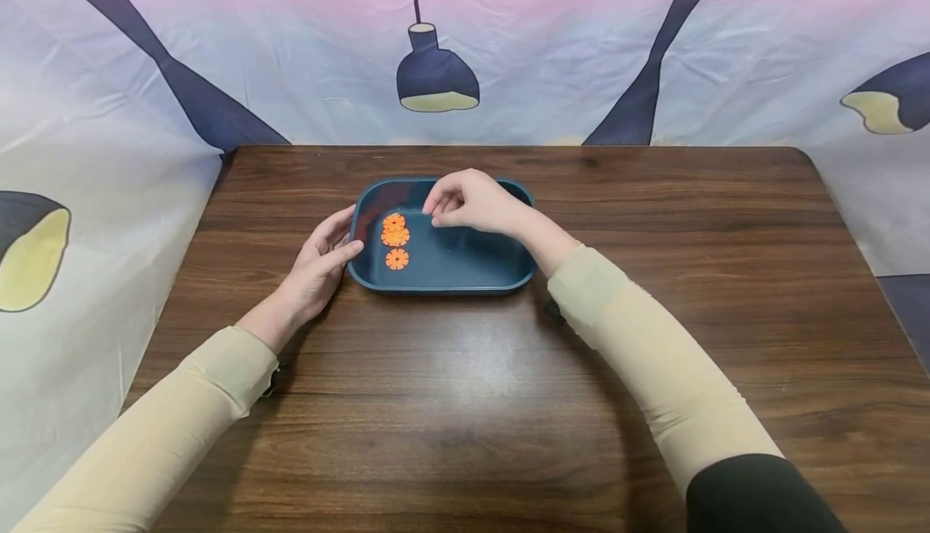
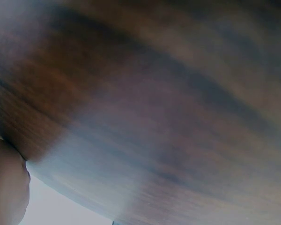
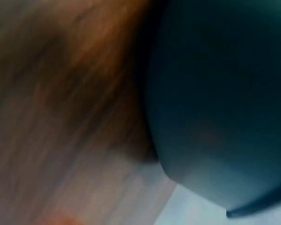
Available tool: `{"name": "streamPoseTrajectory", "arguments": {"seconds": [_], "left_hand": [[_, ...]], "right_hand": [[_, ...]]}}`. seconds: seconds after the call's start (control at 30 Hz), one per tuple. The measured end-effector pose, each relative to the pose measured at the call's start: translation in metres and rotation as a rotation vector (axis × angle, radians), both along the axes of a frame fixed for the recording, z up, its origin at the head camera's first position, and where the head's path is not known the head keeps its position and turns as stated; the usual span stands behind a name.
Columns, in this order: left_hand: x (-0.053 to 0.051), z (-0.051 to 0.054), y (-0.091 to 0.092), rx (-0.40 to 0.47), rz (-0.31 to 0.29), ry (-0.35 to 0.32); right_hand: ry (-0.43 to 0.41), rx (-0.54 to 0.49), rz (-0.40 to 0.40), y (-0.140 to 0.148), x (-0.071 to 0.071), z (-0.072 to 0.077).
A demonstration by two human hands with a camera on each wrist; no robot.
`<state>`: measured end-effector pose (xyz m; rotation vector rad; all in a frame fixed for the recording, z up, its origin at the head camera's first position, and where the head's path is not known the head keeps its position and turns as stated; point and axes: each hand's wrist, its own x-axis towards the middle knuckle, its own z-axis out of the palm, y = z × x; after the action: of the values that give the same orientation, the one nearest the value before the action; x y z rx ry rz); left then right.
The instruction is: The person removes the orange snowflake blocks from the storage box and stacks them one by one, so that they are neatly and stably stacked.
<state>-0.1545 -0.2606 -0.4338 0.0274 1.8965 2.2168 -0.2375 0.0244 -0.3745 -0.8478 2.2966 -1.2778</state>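
A dark teal rectangular tray [image 1: 472,274] with rounded corners stands on the wooden table. My left hand [image 1: 316,266] holds its left end, thumb on the rim and the other fingers partly hidden along the outer side. Toward the left of the tray lie several orange flower-shaped discs [image 1: 397,259] with dark centres, some overlapping. Over the tray's back middle is my right hand [image 1: 475,203], fingers loosely bent, thumb and index fingertips apart; I see nothing between them. The right wrist view shows the tray's outer wall [image 3: 215,103] close up.
The brown wooden table [image 1: 465,404] extends around the tray. Behind it hangs a printed cloth [image 1: 327,56] with lamp shapes, meeting the table's back edge. The left wrist view is mostly blurred tabletop [image 2: 145,108].
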Motion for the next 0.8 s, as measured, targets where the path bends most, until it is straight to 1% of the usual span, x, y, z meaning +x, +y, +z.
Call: {"name": "streamPoseTrajectory", "arguments": {"seconds": [0.27,0.63,0.8], "left_hand": [[0.000,0.001,-0.001,-0.013,-0.004,-0.004],[0.000,0.001,0.000,-0.004,-0.003,-0.013],[0.000,0.001,-0.001,-0.002,-0.003,-0.011]], "right_hand": [[-0.005,0.022,0.010,-0.018,0.001,-0.010],[-0.003,0.081,0.022,-0.040,0.009,-0.019],[-0.004,0.089,0.037,-0.048,0.011,-0.024]]}}
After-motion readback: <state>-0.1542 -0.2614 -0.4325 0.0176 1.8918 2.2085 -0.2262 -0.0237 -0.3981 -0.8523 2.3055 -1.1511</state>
